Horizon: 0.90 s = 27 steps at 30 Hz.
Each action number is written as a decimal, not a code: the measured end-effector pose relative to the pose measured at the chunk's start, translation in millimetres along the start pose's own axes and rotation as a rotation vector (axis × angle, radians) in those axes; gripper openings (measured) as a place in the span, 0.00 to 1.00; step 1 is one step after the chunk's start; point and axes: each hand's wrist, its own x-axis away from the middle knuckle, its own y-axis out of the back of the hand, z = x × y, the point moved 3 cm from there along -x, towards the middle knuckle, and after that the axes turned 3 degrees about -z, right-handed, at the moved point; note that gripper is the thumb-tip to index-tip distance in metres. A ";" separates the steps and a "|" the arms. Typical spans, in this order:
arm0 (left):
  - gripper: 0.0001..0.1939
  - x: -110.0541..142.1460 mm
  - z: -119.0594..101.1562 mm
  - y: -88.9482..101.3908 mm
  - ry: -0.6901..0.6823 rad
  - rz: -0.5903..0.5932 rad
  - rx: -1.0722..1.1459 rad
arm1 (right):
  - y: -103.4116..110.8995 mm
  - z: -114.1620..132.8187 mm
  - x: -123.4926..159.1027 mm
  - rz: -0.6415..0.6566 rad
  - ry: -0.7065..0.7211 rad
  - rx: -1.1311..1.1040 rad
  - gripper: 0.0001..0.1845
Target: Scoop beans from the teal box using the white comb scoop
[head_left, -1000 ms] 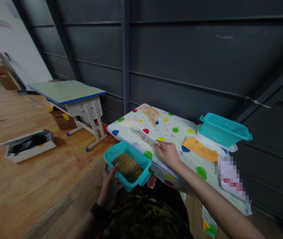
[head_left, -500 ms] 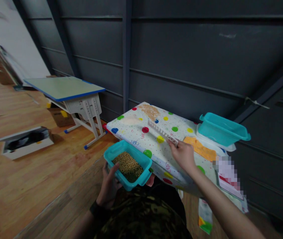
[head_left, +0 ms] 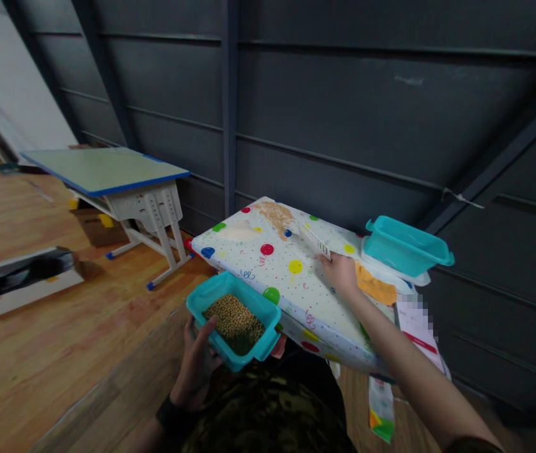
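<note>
My left hand (head_left: 197,355) grips the near left side of a turquoise plastic bin (head_left: 201,288), thumb over the rim. Tan beans, which look like soybeans (head_left: 231,314), lie in the bin, with a dark green patch at its near end. In my right hand (head_left: 341,275) is a white slotted plastic strip (head_left: 314,239), held by its near end above the polka-dot tablecloth (head_left: 244,264). Its far end is close to a spread of brown grain or flakes (head_left: 275,217). A pale powdery heap (head_left: 238,233) lies to the left of that grain.
A second turquoise bin (head_left: 404,245) stands at the table's back right on a white lid or tray. An orange cloth (head_left: 374,284) and a printed sheet (head_left: 416,324) lie on the right side. A green-topped desk (head_left: 102,170) stands left; a dark panelled wall (head_left: 343,113) rises behind.
My right hand has moved the slotted strip farther back and to the right over the cloth, turning it more on edge. The left hand still holds the bin. The view has turned slightly right.
</note>
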 end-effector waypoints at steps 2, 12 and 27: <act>0.47 1.1 -0.7 -1.1 -0.018 -0.011 -0.010 | -1.7 2.2 10.9 -0.002 0.029 -0.040 0.21; 0.47 7.2 -5.3 -5.6 -0.043 -0.003 -0.011 | -2.9 13.4 33.3 -0.105 0.068 -0.294 0.21; 0.53 18.4 11.0 -14.8 -0.032 0.015 0.009 | 10.8 66.1 114.3 -0.255 0.441 -0.368 0.21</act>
